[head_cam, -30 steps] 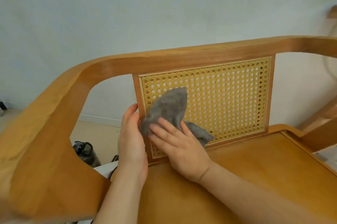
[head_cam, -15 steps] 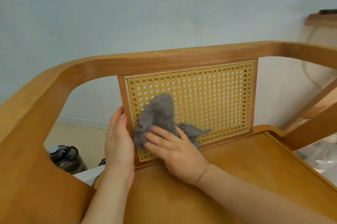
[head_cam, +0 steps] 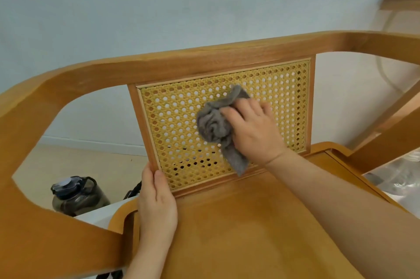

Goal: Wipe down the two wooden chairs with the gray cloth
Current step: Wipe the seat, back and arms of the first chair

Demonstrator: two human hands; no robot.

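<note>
A wooden chair [head_cam: 204, 60] with a curved top rail and a woven cane back panel [head_cam: 177, 124] fills the view. My right hand [head_cam: 252, 128] presses the crumpled gray cloth [head_cam: 213, 126] against the middle of the cane panel, fingers curled over it. A tail of the cloth hangs down toward the seat [head_cam: 250, 228]. My left hand [head_cam: 156, 201] holds the lower left corner of the panel's wooden frame, thumb in front. Part of a second wooden chair [head_cam: 386, 126] shows at the right edge.
A dark water jug [head_cam: 77, 197] stands on the floor behind the chair at lower left. A pale wall is close behind. At upper right a wooden shelf [head_cam: 402, 1] juts out, with a cable hanging under it. Shiny plastic sheeting [head_cam: 400, 176] lies at right.
My right hand has swept the cloth from the panel's lower left up to its middle right. The left hand has slid down the frame to the bottom corner.
</note>
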